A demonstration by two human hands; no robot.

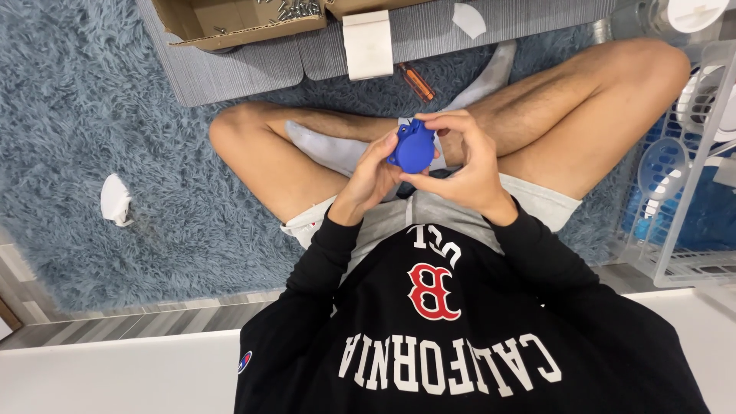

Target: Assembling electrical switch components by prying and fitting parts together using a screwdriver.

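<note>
here, left hand and right hand, each grip pinching rounded blue plastic part, above shaggy rug

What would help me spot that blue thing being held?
Find the crossed bare legs on the shaggy blue-grey rug. Over the lap, the left hand and right hand pinch a small rounded blue plastic part. Unlike the white socks nearby, it's vivid blue.

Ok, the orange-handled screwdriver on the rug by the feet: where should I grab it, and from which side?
Take the screwdriver by its orange handle, the only part showing; its tip end runs under the white block. It lies flat and slanted on the rug, so I would come from above, fingers across the handle. Both the left hand and right hand now hold the blue part.
</note>
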